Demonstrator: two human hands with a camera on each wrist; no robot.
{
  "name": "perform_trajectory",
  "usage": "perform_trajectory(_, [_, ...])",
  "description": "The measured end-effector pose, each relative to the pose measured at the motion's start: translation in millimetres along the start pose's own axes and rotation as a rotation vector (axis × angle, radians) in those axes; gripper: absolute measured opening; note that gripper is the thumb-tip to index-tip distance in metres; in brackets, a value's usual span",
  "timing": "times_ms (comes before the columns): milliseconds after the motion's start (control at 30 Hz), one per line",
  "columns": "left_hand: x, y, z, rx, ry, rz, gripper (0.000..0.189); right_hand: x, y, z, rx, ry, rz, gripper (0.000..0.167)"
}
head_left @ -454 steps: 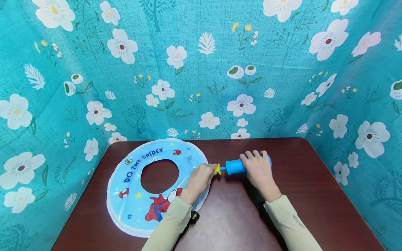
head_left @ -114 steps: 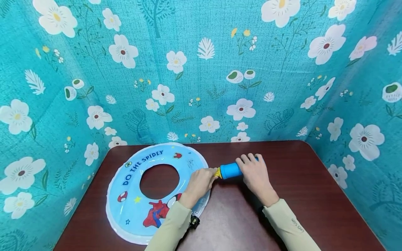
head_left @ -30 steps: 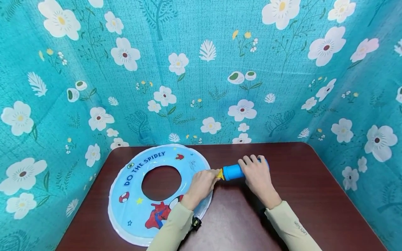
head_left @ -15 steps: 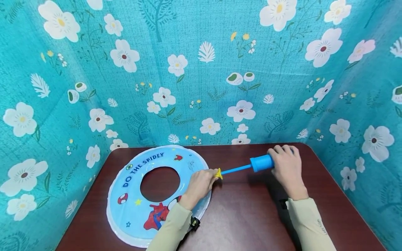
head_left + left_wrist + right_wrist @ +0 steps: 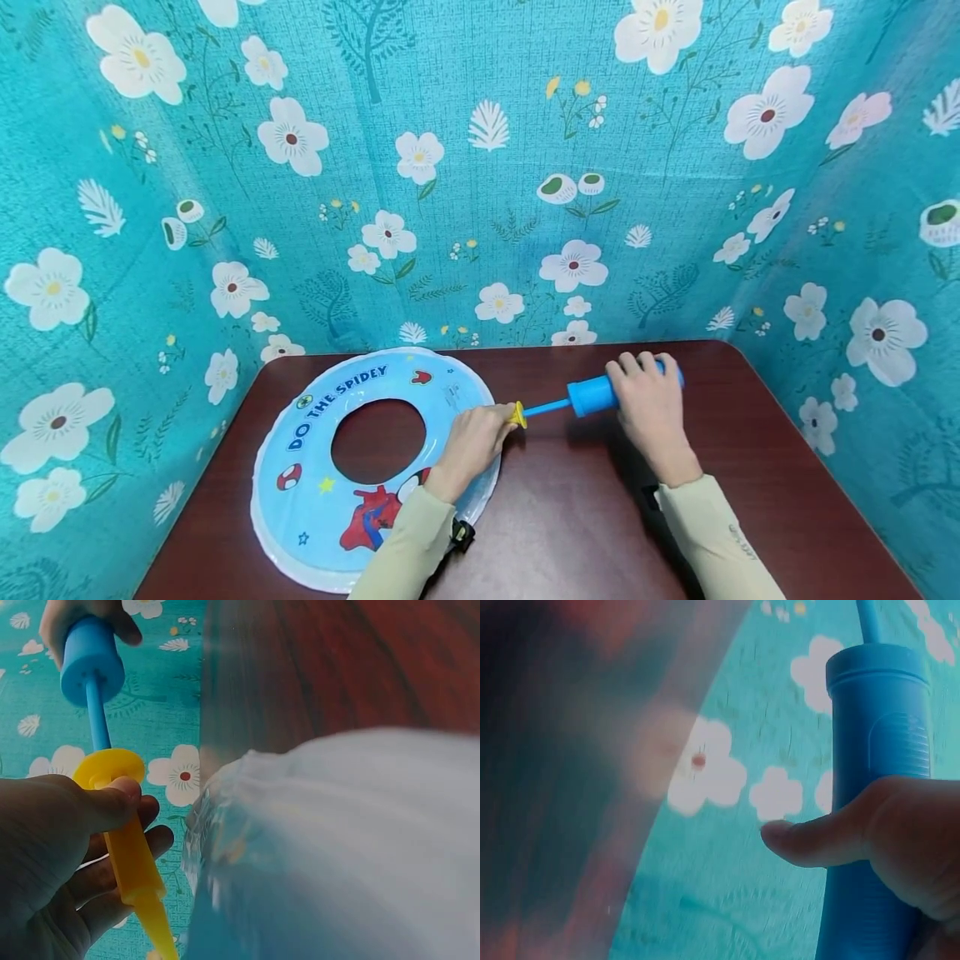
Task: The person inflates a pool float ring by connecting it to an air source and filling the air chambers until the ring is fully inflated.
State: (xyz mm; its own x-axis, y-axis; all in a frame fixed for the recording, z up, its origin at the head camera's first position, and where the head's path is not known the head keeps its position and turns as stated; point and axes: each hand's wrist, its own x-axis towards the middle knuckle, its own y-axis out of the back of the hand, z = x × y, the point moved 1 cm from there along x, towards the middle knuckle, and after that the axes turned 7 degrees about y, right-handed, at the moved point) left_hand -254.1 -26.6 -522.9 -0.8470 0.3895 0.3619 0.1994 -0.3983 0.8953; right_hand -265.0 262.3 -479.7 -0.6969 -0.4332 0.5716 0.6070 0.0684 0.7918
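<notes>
A hand pump with a blue barrel (image 5: 592,396) spans between both hands above the table. My right hand (image 5: 648,412) grips the barrel, its thumb across the side in the right wrist view. My left hand (image 5: 476,442) holds the pump's yellow nozzle (image 5: 131,862) between thumb and fingers. A length of blue rod (image 5: 547,407) shows between nozzle and barrel. Under my left hand and forearm lies a light blue swim ring (image 5: 292,517) with cartoon prints. The nozzle's narrow tip runs out of the left wrist view close beside the ring's plastic, so its end is hidden.
The dark red-brown table (image 5: 577,517) extends right of the ring and in front of the hands. A teal floral curtain (image 5: 480,208) stands behind the table and along both sides. A black strap device (image 5: 462,533) sits at my left wrist.
The barrel was against the nozzle a second ago, then was pulled far right with a long rod showing. Now my right hand has brought it partly back left. My left hand keeps its place.
</notes>
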Motion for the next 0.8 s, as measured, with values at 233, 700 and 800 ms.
perform_trajectory(233, [0.2, -1.1, -0.4, -0.019, -0.020, 0.022, 0.008, 3.0, -15, -41, -0.031, 0.116, 0.002, 0.038])
perform_trajectory(700, [0.0, 1.9, 1.7, -0.013, -0.025, 0.021, 0.017, 4.6, -20, -47, 0.036, 0.154, -0.038, 0.048])
perform_trajectory(800, [-0.8, 0.7, 1.9, -0.006, -0.006, 0.005, 0.026, 2.6, -16, -30, 0.055, 0.127, -0.025, 0.047])
